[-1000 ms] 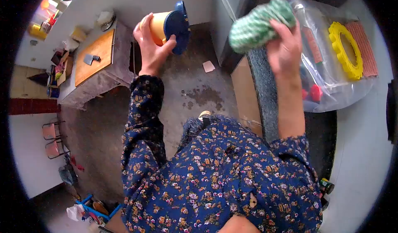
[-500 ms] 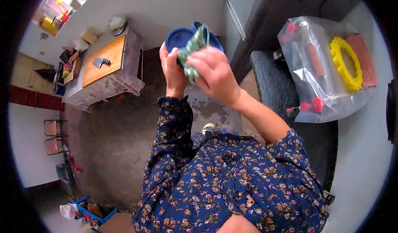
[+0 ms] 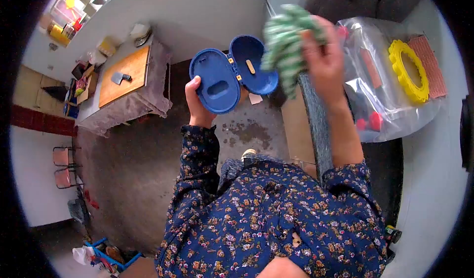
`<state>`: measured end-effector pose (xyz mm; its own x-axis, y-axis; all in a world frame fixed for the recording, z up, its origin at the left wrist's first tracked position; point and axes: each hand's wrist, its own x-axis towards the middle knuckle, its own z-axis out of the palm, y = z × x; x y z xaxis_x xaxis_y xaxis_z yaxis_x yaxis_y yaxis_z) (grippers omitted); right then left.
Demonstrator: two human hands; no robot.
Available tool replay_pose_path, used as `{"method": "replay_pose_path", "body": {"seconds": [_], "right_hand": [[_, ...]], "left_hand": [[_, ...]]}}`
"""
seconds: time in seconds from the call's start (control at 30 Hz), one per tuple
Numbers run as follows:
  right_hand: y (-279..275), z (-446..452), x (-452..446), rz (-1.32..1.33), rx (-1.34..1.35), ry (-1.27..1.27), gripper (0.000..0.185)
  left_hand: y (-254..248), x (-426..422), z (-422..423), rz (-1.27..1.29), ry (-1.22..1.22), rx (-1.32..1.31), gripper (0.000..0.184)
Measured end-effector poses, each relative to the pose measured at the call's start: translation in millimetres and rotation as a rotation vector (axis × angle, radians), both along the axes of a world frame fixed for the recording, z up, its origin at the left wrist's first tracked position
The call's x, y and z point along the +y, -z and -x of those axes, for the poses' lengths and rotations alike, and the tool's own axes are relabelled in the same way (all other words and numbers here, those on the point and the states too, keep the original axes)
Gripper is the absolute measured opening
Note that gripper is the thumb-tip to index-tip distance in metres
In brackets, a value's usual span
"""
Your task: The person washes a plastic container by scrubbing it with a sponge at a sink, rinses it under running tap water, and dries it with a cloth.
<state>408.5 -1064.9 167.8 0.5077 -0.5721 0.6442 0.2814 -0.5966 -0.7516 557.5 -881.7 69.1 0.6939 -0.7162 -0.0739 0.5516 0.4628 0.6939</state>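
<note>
A blue hinged case (image 3: 215, 83) is spread open with its inner side facing up, two oval halves joined by small yellow hinges. My left hand (image 3: 198, 102) grips the left half from below, its thumb on the edge. The right half shows a small tan slot. In my right hand (image 3: 323, 55) is a bunched green-and-white checked cloth (image 3: 289, 45), blurred by motion, held to the upper right of the case and apart from it.
A table at the left bears a wooden board (image 3: 126, 78) with a cleaver (image 3: 121, 78). On the right, a clear plastic cover (image 3: 368, 105) lies under a yellow ring (image 3: 409, 71) beside a pink ribbed cloth (image 3: 429, 65). Two chairs (image 3: 62, 167) stand far left.
The case has turned from its yellow outer side to its blue inside. My right hand brought the cloth onto the case, then moved it away to the upper right.
</note>
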Motion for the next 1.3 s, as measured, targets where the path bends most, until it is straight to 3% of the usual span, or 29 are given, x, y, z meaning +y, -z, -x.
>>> {"method": "replay_pose_path", "body": {"seconds": [0.03, 0.07, 0.1, 0.17, 0.43, 0.6, 0.73, 0.83, 0.87, 0.97, 1.1, 1.13, 1.17, 1.23, 1.3], "right_hand": [[0.2, -6.8, 12.1, 0.155, 0.105, -0.061, 0.029], [17.4, -23.2, 11.3, 0.488, 0.061, -0.096, 0.035], [25.3, -31.5, 17.8, 0.689, 0.147, -0.024, 0.039], [29.1, -34.2, 21.9, 0.825, 0.177, 0.123, 0.032], [16.7, -29.1, 23.7, 1.148, 0.468, 0.143, 0.01], [19.0, -15.7, 23.0, 0.939, 0.579, -0.058, 0.02], [17.5, -9.9, 19.8, 0.605, 0.642, -0.282, 0.024], [28.0, -8.8, 17.8, 0.447, 0.526, -0.408, 0.015], [27.8, -6.7, 16.8, 0.371, 0.555, -0.433, 0.021], [25.6, -5.6, 18.1, 0.061, 0.41, -0.478, 0.02], [1.1, -12.4, 10.3, -0.799, 0.129, -0.727, 0.019], [6.3, -20.5, -5.0, -0.659, 0.082, -0.605, 0.019], [4.6, -18.4, -21.1, -0.711, -0.062, -0.593, 0.019], [-4.7, -15.0, -49.7, -0.778, -0.356, -0.58, 0.019], [-11.9, 21.3, -87.8, -0.847, -0.323, -0.956, 0.023]], "left_hand": [[0.3, 0.1, 1.4, 0.003, 0.023, -0.006, 0.065], [0.2, 0.1, 4.5, 0.035, 0.027, -0.014, 0.065], [-0.4, -0.2, 7.8, 0.068, 0.029, -0.023, 0.065], [-1.4, 2.0, 13.5, 0.107, 0.018, -0.029, 0.064], [7.3, 11.0, 15.0, 0.039, -0.132, -0.082, 0.064], [10.3, 9.7, 5.7, 0.146, -0.145, -0.128, 0.064], [0.6, 7.9, 14.4, 0.142, -0.167, -0.092, 0.066], [-9.2, 2.4, 19.9, 0.107, -0.176, -0.103, 0.071], [-10.2, -0.6, 20.7, 0.086, -0.174, -0.121, 0.073], [16.4, 4.2, 10.5, 0.105, -0.038, -0.033, 0.07], [4.1, -6.5, 20.3, 0.071, 0.018, -0.266, 0.077], [2.2, -9.6, 22.6, 0.086, 0.037, -0.268, 0.077], [0.1, -12.7, 25.6, 0.1, 0.059, -0.27, 0.077], [19.1, -4.8, 21.9, 0.065, 0.021, 0.046, 0.072], [-1.0, -3.5, 29.0, 0.035, -0.068, 0.024, 0.071]]}}
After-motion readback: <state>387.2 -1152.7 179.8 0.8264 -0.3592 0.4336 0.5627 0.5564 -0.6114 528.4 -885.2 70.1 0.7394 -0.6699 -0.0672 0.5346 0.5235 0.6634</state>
